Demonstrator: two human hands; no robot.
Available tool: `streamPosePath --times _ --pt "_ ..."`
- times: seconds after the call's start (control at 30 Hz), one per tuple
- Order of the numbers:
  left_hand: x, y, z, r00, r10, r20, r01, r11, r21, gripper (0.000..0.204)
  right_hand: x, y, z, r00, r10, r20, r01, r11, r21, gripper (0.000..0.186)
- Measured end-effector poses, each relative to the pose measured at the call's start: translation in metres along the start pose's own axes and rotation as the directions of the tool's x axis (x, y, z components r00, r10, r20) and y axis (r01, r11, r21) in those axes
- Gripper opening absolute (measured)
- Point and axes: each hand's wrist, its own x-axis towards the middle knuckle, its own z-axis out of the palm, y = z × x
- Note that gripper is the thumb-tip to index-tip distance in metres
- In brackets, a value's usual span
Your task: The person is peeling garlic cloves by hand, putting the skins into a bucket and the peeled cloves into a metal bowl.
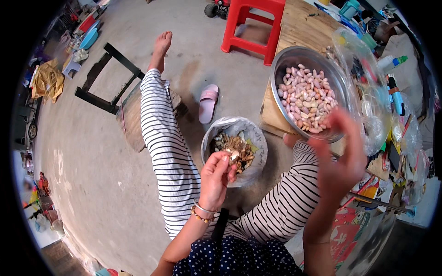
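My left hand (215, 172) is closed, pinching an opened pale peanut shell (234, 157) between thumb and fingers. It sits over a bin with a whitish liner (258, 171) between my knees, which holds brown shells and other scraps (246, 161). To the right, a metal bowl (334, 69) holds many pinkish shelled peanuts (306, 94). My right hand (340, 154) is beside the bowl's near edge, its fingers curved but smeared by motion. Whether anything is in it does not show.
The bowl rests at the edge of a wooden table (301, 27), with plastic bags (368, 101) and clutter to its right. A red stool (253, 27) stands ahead. A pink slipper (208, 103) lies beyond the bin. A dark wooden frame (108, 78) is beside my outstretched left leg.
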Motion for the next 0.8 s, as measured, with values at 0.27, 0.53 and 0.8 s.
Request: streamPosePath --times 0.27,0.53,0.8 --pt "-0.002 -0.001 0.012 0.990 0.113 0.080 -0.125 0.977 0.170 0.013 -0.095 -0.012 0.085 0.645 0.262 0.718 -0.734 0.474 0.487 0.017" --pt "-0.001 -0.002 0.005 0.982 0.111 0.151 -0.159 0.917 0.365 0.017 -0.103 -0.007 0.092 0.741 0.245 0.626 -0.637 0.554 0.537 0.010" --pt "-0.001 -0.002 0.003 0.991 -0.065 0.119 0.079 0.989 -0.122 0.013 -0.109 -0.016 0.095 0.625 0.278 0.730 -0.779 0.157 0.607 0.007"
